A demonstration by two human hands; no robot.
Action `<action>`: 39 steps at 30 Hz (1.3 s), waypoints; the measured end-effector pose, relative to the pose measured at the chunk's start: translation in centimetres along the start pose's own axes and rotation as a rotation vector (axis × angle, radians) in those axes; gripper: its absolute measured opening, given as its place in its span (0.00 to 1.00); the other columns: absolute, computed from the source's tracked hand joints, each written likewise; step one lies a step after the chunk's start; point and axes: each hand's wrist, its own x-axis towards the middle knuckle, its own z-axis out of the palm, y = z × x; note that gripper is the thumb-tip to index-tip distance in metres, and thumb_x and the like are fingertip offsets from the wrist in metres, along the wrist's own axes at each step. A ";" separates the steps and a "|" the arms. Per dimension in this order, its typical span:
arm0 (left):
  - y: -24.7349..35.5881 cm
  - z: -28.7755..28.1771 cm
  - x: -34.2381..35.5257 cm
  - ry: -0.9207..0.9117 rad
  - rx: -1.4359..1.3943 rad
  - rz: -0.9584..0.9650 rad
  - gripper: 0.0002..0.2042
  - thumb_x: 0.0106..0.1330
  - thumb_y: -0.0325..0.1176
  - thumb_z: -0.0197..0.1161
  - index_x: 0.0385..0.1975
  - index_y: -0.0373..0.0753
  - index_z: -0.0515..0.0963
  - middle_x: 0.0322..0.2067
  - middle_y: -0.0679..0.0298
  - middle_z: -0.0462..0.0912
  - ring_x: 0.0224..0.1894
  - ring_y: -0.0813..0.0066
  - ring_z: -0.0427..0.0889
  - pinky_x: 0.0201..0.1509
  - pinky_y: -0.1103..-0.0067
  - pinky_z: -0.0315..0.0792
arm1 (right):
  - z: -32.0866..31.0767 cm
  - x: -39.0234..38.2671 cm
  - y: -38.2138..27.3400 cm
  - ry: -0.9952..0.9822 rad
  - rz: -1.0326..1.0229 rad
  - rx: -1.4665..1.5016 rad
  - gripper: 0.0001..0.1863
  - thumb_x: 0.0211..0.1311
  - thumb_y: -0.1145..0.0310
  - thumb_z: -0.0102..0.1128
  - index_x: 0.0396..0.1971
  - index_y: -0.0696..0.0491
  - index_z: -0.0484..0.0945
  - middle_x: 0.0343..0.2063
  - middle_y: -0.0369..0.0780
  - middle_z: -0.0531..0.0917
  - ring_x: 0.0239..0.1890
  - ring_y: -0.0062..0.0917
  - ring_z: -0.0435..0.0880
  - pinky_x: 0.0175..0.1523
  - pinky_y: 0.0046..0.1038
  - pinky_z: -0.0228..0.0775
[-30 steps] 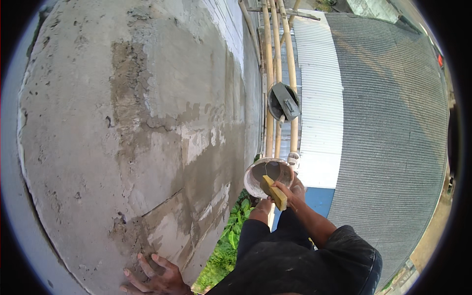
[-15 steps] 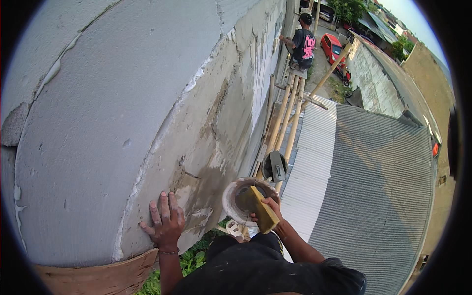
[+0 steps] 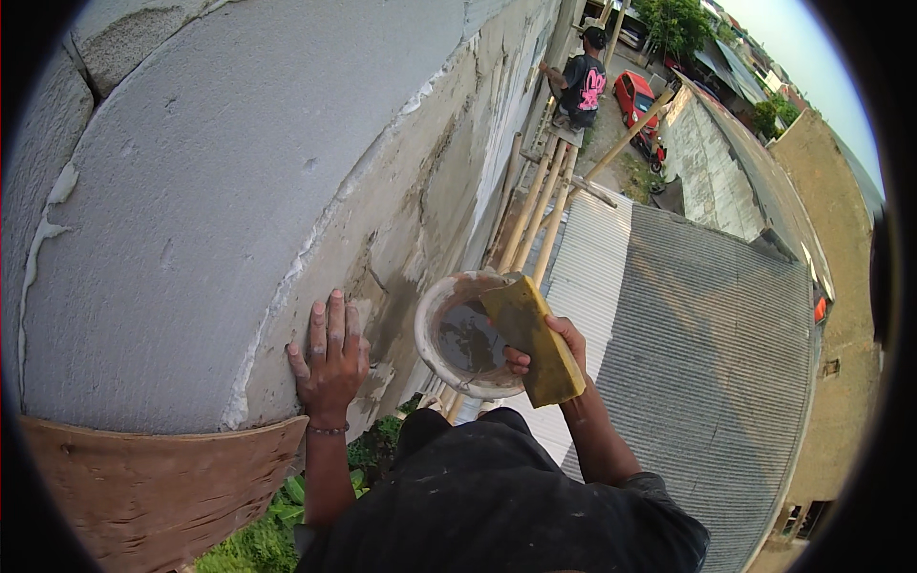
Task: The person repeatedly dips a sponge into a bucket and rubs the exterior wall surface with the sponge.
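Observation:
My left hand [image 3: 331,368] lies flat against the wall with its fingers spread, on the rough grey plaster [image 3: 382,239] beside the ragged edge of the smooth grey blocks [image 3: 201,239]. My right hand [image 3: 564,353] is closed round a thick yellow rectangular plastering float [image 3: 535,339], smeared with grey; thumb and fingertips show at its two long sides. The float is tilted over the right rim of a round, mortar-stained bucket [image 3: 432,355] and hides part of it. Dark, watery liquid [image 3: 468,334] shows in the bucket.
Bamboo scaffold poles [image 3: 542,205] run ahead along the wall. A person [image 3: 581,81] in a black shirt sits farther along them. Corrugated roofing [image 3: 688,325] lies below on the right. A brown wooden board [image 3: 162,487] juts from the wall at lower left, above green plants [image 3: 248,549].
My right hand has raised the float and turned its broad face upward. My left hand stays on the wall. The view has shifted; the dark pail by the bucket is no longer seen.

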 end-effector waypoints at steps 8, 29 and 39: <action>-0.5 -1.8 -0.8 0.013 -0.426 -0.029 0.20 0.62 0.47 0.61 0.54 0.56 0.75 0.65 0.67 0.67 0.70 0.64 0.60 0.73 0.51 0.34 | 5.2 -1.5 0.3 -0.061 -0.120 -0.120 0.41 0.60 0.54 0.50 0.68 0.61 0.50 0.60 0.59 0.63 0.24 0.24 0.71 0.28 0.25 0.68; 16.2 -1.6 -11.5 -0.985 -1.732 -0.730 0.36 0.52 0.34 0.67 0.58 0.25 0.57 0.51 0.41 0.65 0.55 0.48 0.68 0.61 0.64 0.63 | 1.3 -2.2 3.4 0.225 0.015 -0.368 0.29 0.62 0.55 0.51 0.53 0.65 0.65 0.34 0.47 0.76 0.26 0.25 0.73 0.32 0.26 0.66; 18.9 -0.5 -14.5 -1.030 -1.814 -1.037 0.20 0.57 0.28 0.59 0.47 0.31 0.63 0.36 0.51 0.74 0.36 0.61 0.76 0.45 0.69 0.70 | -0.7 -2.6 1.7 0.305 0.196 -0.999 0.31 0.61 0.56 0.55 0.60 0.59 0.66 0.46 0.43 0.76 0.32 0.28 0.78 0.41 0.30 0.73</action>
